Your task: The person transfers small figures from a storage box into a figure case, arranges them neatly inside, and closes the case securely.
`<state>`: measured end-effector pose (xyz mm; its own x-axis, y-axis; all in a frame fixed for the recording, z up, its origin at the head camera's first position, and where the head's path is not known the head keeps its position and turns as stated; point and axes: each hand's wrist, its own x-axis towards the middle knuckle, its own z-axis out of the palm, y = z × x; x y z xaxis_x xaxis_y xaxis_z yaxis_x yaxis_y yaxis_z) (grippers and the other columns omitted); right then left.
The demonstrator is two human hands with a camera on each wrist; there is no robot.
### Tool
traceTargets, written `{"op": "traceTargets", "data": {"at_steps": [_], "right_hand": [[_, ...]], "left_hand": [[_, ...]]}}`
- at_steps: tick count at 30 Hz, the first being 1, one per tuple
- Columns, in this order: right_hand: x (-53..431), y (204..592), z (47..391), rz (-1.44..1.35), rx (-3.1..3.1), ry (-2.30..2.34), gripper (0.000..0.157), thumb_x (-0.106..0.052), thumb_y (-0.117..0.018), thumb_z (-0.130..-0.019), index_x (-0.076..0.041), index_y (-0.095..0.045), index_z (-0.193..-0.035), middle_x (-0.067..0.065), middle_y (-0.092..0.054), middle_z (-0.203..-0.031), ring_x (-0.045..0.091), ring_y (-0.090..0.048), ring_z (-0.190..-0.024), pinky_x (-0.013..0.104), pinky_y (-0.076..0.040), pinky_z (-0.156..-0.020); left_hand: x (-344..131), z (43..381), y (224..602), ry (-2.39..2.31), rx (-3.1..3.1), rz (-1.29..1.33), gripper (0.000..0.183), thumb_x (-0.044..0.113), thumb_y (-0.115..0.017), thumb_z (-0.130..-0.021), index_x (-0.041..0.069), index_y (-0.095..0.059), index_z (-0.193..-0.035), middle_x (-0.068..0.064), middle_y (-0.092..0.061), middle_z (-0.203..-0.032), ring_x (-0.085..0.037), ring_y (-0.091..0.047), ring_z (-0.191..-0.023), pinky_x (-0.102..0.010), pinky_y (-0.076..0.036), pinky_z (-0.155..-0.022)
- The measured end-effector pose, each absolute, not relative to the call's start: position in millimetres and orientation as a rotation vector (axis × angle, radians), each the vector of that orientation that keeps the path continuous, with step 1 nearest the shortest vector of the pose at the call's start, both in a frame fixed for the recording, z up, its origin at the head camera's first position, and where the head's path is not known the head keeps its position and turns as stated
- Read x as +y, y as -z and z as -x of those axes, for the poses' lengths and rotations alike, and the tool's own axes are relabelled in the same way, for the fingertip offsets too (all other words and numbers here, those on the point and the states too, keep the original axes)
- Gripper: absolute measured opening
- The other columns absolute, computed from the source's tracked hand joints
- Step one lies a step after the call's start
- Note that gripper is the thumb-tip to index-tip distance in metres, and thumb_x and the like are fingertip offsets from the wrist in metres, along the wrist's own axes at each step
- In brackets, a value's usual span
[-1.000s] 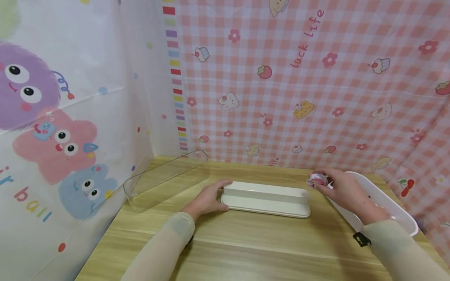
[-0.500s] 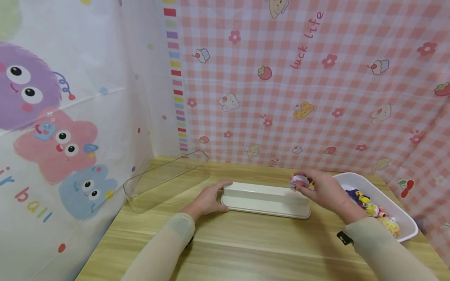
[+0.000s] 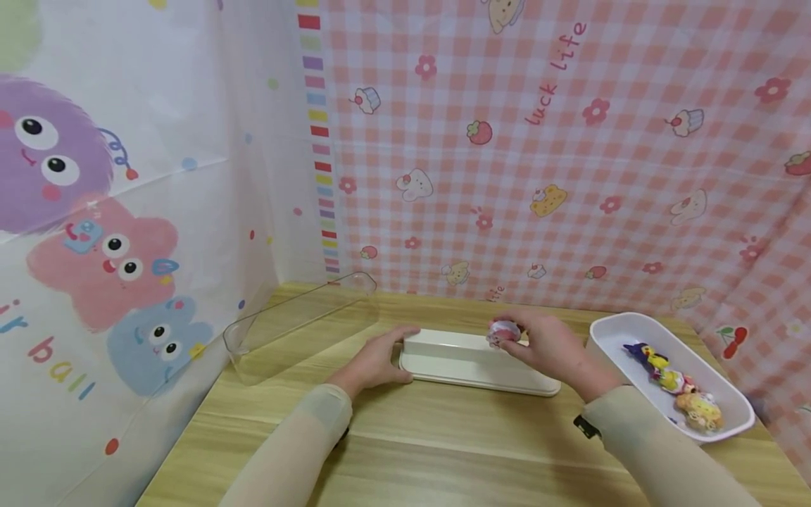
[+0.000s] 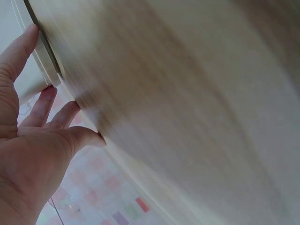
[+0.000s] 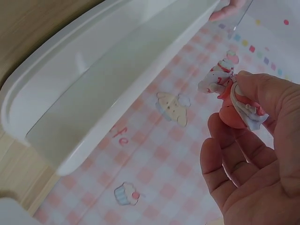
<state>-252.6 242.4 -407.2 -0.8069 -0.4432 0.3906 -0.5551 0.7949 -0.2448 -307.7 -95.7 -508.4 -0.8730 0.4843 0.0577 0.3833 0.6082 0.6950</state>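
My right hand [image 3: 548, 352] pinches a small pink-and-white figurine [image 3: 503, 332] between thumb and fingers, above the right half of a long white stepped stand [image 3: 469, 370]. The right wrist view shows the figurine [image 5: 236, 110] with its ruffled white part and a round reddish part, apart from the stand [image 5: 117, 84]. At the stand's left end, my left hand [image 3: 374, 359] holds it with the thumb at the front edge and fingers at the back. In the left wrist view, the left hand [image 4: 37, 150] spans that end, other fingers spread below it.
A white tray [image 3: 624, 332] at the right holds several small figurines, among them a purple-and-yellow one [image 3: 646, 355] and an orange-yellow one [image 3: 700, 410]. A clear box-shaped cover [image 3: 304, 331] lies at the back left. Printed cloths hang behind and beside the wooden table [image 3: 443, 451].
My right hand has carried the figurine leftward from beside the tray to over the stand, uncovering the figurines in the tray. My left hand has stayed at the stand's left end.
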Motion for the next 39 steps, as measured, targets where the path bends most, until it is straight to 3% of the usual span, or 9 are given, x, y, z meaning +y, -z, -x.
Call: {"op": "traceTargets", "data": {"at_steps": [19,34,39], "right_hand": [[186,418,259,-0.822,-2.685,-0.545,0.033,-0.021,-0.087,-0.091,-0.013,-0.075,-0.12,0.002,-0.079,-0.105,0.012,-0.07,-0.087,0.034,-0.06,-0.074],[145,453,263,-0.816,-2.731,-0.529,0.03,-0.025,-0.085,-0.093,-0.015,-0.075,-0.119,0.002,-0.08,-0.11,0.013,-0.072,-0.089,0.032,-0.062,-0.076],[134,462,265,-0.801,-2.719,-0.571,0.03,-0.024,-0.086,-0.093,-0.014,-0.074,-0.118,0.004,-0.08,-0.112,0.016,-0.073,-0.094,0.037,-0.064,-0.08]], "left_hand": [[-97,307,509,-1.116,2.708,-0.727,0.093,0.014,-0.096,-0.08,0.024,-0.049,-0.159,-0.012,-0.062,-0.154,-0.035,-0.056,-0.144,-0.055,-0.043,-0.123],[-97,306,508,-1.113,2.696,-0.748,0.092,0.016,-0.096,-0.08,0.024,-0.048,-0.158,-0.013,-0.063,-0.153,-0.035,-0.056,-0.144,-0.056,-0.045,-0.122],[-97,306,507,-1.109,2.703,-0.775,0.091,0.016,-0.096,-0.08,0.021,-0.049,-0.157,-0.014,-0.063,-0.151,-0.035,-0.058,-0.142,-0.056,-0.048,-0.119]]}}
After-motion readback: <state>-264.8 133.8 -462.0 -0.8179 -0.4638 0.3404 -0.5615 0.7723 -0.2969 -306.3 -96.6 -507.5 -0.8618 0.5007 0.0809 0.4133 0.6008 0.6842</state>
